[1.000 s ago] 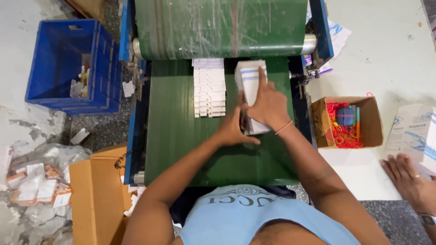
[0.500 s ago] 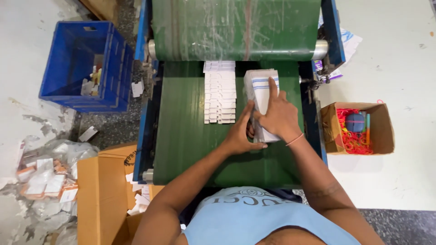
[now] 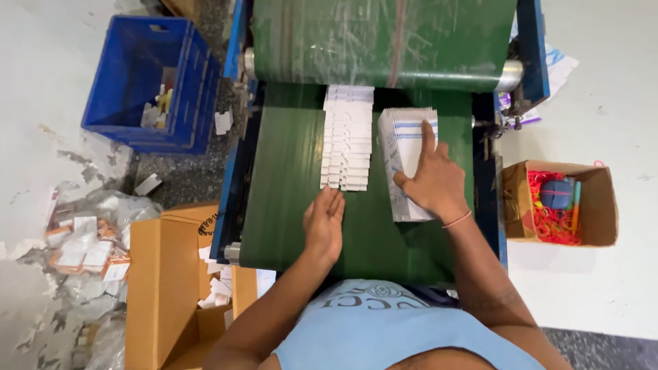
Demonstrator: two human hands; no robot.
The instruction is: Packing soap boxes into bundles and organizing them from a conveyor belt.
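2 hands: right hand point(image 3: 430, 179), fingers spread, now presses flat carton stack point(image 3: 406, 147) onto green belt point(image 3: 288, 199); left hand point(image 3: 325, 220) released it, fingers together; stack's lower end hidden.

1. I see bare green belt point(image 3: 288, 178) left of the white carton row point(image 3: 347, 137): open passage.
2. The narrow gap between that row and the stacked cartons point(image 3: 404, 137) is tight.
3. The roller point(image 3: 384, 68) blocks the far end.

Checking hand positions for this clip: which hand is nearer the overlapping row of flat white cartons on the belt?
Left. The left hand lies flat just below the row of white cartons, fingertips almost touching it. The right hand rests on the separate striped stack beside it.
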